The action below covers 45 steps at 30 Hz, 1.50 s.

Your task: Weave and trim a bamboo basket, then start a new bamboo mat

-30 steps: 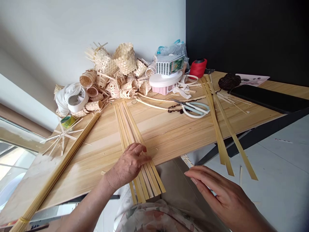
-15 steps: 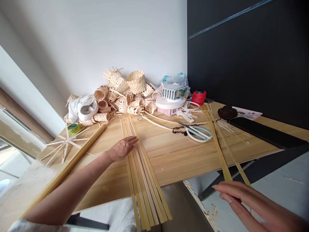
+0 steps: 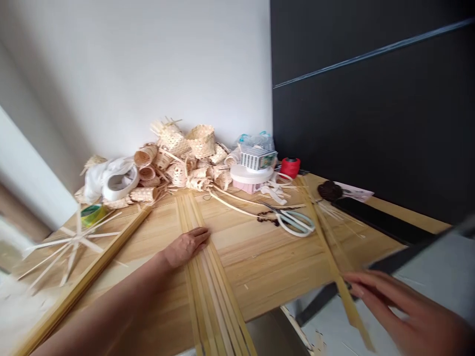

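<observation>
My left hand (image 3: 188,245) rests palm down across a row of long, thin bamboo strips (image 3: 211,296), its fingers laid flat on them. The strips lie side by side and run over the table's front edge towards me. At the right, my right hand (image 3: 393,296) pinches the edge of a yellowish bamboo strip (image 3: 326,244) between thumb and fingers. This strip slants from the back of the table out past its front edge. Another strip, blurred, lies close beside it. White-and-pale-green scissors (image 3: 297,222) lie between the two hands.
Woven baskets (image 3: 200,141) are heaped along the wall. A strip bundle (image 3: 92,272), a star of crossed strips (image 3: 76,240) and green tape (image 3: 92,215) lie left. Rightward are a white turntable (image 3: 250,174), red thread (image 3: 290,168), dark yarn (image 3: 329,190) and a black slab (image 3: 386,222).
My right hand has closed on a bamboo strip, whose near end has shifted. My left hand stays on the row of strips. The camera view has turned right and tilted up slightly.
</observation>
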Tool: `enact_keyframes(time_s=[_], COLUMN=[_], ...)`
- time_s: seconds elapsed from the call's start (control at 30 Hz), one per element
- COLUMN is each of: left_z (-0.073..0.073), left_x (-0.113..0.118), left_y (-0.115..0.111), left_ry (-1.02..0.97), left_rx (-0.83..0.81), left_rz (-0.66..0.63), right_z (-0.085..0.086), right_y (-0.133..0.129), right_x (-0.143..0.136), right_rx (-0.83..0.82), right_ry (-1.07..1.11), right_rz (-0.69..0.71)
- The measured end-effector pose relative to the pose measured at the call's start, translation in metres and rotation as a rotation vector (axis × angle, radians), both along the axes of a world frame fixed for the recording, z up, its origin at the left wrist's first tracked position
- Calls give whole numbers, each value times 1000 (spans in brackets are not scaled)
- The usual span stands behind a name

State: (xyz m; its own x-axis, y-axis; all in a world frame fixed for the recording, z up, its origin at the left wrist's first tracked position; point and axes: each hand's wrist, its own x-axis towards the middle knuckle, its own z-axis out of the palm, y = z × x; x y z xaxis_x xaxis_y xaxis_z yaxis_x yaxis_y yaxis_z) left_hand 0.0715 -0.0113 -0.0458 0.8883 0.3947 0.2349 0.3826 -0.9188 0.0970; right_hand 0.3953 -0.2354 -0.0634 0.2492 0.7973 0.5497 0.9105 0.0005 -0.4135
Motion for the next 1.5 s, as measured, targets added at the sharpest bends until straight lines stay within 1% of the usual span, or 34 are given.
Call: enact_keyframes(time_s=[0.03, 0.07, 0.13, 0.2, 0.27, 0.33, 0.43, 0.5, 0.6, 0.67, 0.73, 0.93, 1.07, 1.2, 1.33, 1.5], left_z=[-1, -2, -7, -14, -20, -26, -32, -34, -35, -35, -36, -38, -39, -39, -39, -36], left_x=[-1, -1, -3, -4, -5, -6, -8, -8, -9, -9, -9, -10, -10, -10, -9, -9], left_y=[0, 2, 6, 13, 20, 24, 27, 28, 29, 30, 30, 30, 32, 31, 31, 32], left_ry=[-11, -23, -64, -97, -116, -131, -166, -182, -187, -188, -191, -202, -192, -163, -146, -124], left_rx=[-1, 4, 18, 29, 36, 32, 7, -15, -17, -4, 2, 35, 65, 62, 55, 72], left_rz=[1, 10, 32, 27, 17, 13, 10, 5, -2, -4, -3, -12, -23, -8, 7, 12], right_z=[8, 15, 26, 28, 22, 11, -1, -5, -4, -1, 1, 2, 7, 11, 15, 25], right_y=[-1, -2, -4, -4, -3, -2, 2, 6, 12, 15, 16, 17, 17, 14, -1, -37], right_x=[7, 12, 18, 21, 24, 26, 27, 26, 23, 21, 19, 14, 13, 15, 14, -1], right_rx=[-55, -63, -79, -95, -155, -232, -276, -287, -298, -275, -245, -121, -118, -155, -143, -47], right_ry=[21, 61, 126, 179, 254, 408, 741, 919, 1060, 1084, 1063, 917, 811, 857, 923, 1019], right_rz=[-42, -121, -216, -317, -383, -381, -332, -297, -225, -205, -210, -310, -349, -342, -367, -426])
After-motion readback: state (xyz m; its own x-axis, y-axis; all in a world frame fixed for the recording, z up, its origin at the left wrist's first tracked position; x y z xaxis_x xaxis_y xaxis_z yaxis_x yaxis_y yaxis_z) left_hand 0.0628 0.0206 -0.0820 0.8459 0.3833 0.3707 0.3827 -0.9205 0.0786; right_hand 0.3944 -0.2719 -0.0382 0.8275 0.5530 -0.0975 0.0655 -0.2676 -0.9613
